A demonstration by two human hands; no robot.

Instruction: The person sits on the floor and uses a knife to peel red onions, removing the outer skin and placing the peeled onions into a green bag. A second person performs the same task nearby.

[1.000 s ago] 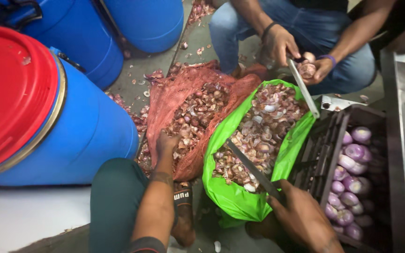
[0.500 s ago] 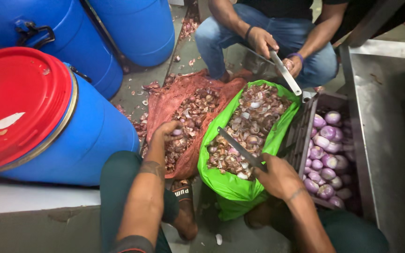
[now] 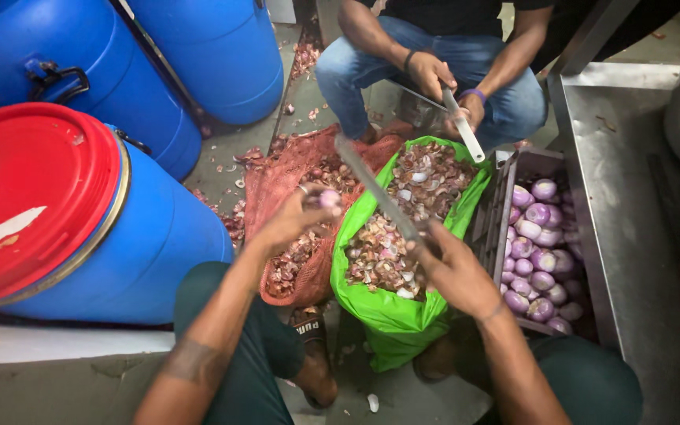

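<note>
My left hand point(image 3: 297, 216) is raised over the red mesh sack point(image 3: 273, 185) and grips a small purple onion point(image 3: 329, 198) at its fingertips. My right hand point(image 3: 454, 267) holds a long knife point(image 3: 375, 189), whose blade slants up and left toward the onion. Below both hands lies a green bag point(image 3: 383, 311) full of onion peels. Peeled purple onions point(image 3: 537, 252) fill a dark crate point(image 3: 491, 212) to the right of my right hand.
A person opposite sits with a knife point(image 3: 463, 130) in their hands above the green bag. A blue drum with a red lid point(image 3: 37, 201) stands at my left, with two more blue drums point(image 3: 214, 55) behind. A steel counter point(image 3: 639, 228) runs along the right. Peels litter the floor.
My left hand has lifted from the red sack with an onion. My right hand has raised the knife from the green bag toward it.
</note>
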